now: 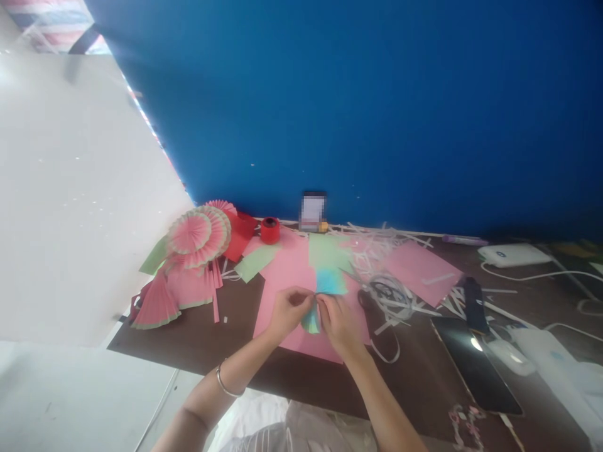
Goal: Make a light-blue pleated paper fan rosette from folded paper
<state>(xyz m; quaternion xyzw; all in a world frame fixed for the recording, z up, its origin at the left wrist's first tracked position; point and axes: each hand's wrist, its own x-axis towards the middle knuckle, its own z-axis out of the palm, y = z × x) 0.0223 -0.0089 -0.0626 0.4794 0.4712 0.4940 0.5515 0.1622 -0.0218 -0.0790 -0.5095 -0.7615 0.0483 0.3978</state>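
Blue wall (pixel 358 107) behind, dark brown table (pixel 198 339) below, littered with craft paper. Both hands meeting over a pink sheet (pixel 287 276): left hand (pixel 288 312) and right hand (pixel 338 321) pinched, fingertips together, on a small folded paper piece (pixel 311 319), pale blue-green, held between them just above the sheet. Exact fold hard to make out, since fingers cover most of it. Judged light, thin and limp; likely to crease or tear under a hard pinch, so best taken at the folded edge with fingertips, not by the loose ends. More of the same blue-green paper (pixel 330 281) lying flat just beyond the grip. Farther off to the left of the grip, pleated pink rosettes (pixel 198 235) and a pleated fan (pixel 155 304); beyond the grip near the wall, a red tape roll (pixel 270 230). Right of the grip, a tangle of white paper strips (pixel 396 295) over another pink sheet, then a dark phone (pixel 475 364) lying flat, well apart. Metal bangle (pixel 225 384) on the left wrist, near the table's edge.
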